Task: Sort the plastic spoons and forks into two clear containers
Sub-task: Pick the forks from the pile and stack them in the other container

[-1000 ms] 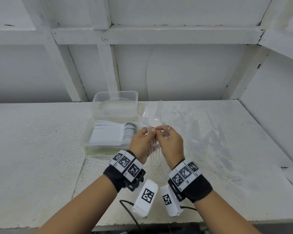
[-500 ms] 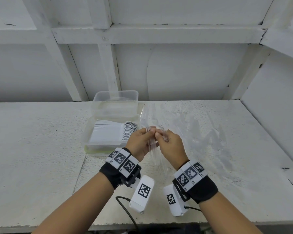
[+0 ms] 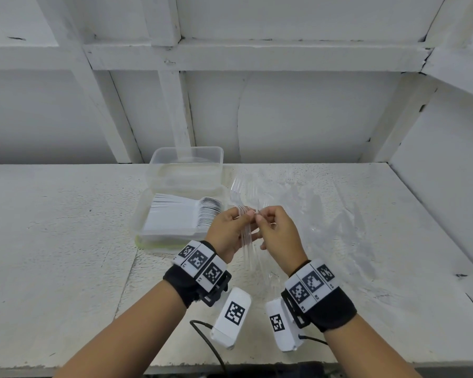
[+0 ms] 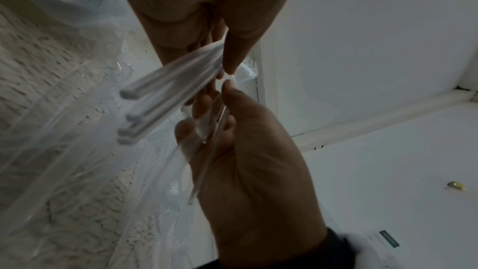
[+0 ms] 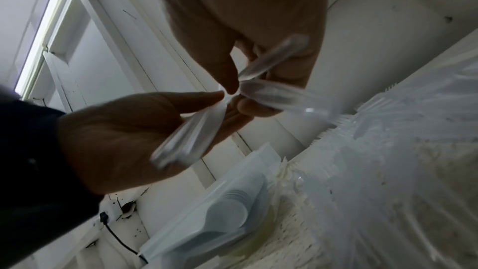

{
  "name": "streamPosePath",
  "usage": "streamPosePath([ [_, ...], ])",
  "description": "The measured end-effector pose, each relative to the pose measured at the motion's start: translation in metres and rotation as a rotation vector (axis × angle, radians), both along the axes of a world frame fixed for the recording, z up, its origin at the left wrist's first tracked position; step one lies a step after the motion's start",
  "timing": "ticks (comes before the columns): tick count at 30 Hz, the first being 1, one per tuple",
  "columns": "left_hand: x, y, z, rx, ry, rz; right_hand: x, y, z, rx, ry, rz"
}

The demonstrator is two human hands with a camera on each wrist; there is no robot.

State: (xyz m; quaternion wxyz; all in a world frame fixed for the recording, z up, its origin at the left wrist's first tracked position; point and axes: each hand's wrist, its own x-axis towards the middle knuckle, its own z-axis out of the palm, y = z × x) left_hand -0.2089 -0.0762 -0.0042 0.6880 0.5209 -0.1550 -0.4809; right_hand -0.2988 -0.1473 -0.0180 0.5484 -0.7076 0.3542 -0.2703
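Head view: rough, pitted white table [image 3: 66,241]. Two clear, rounded-corner plastic containers sit left of centre; the near container [image 3: 145,214] holds a neat row of white spoons [image 3: 186,214], the far container [image 3: 186,167] looks empty. Loose clear cutlery [image 3: 325,214] lies spread on the table to the right, glossy and hard to separate by eye. Left hand [image 3: 227,233] is curled round a bundle of clear forks [image 3: 243,203], tines up, handles hanging below the palm. Right hand [image 3: 279,236] is raised just beside it, thumb and forefinger pinching at the bundle's neck.

Left wrist view: the forks' flat, thin handles [image 4: 165,97] fan out from the left hand's [image 4: 207,17] fingers. The right hand [image 4: 248,171] pinches its own clear pieces, which lie along its palm.

Right wrist view: blurred. The right hand [image 5: 124,138] has translucent handles across the palm, thumb tip meeting the left hand [image 5: 245,17] at the bundle. The spoon container [image 5: 220,212] sits below.
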Motion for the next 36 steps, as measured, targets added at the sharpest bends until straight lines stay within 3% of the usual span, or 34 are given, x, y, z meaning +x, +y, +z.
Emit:
streamPosePath([
  [8,0.003,0.0,-0.001,0.001,0.022,0.038,0.0,0.001,-0.005,-0.182,0.019,-0.061],
  [14,0.004,0.0,0.0,-0.044,0.045,0.022,-0.001,0.0,-0.002,-0.088,-0.033,0.008],
  [22,0.0,-0.005,-0.002,-0.035,0.038,0.035,0.004,0.003,-0.003,-0.468,0.158,-0.166],
  [36,-0.001,0.003,-0.003,0.024,-0.015,-0.001,-0.001,0.008,0.01,-0.323,0.06,-0.019],
])
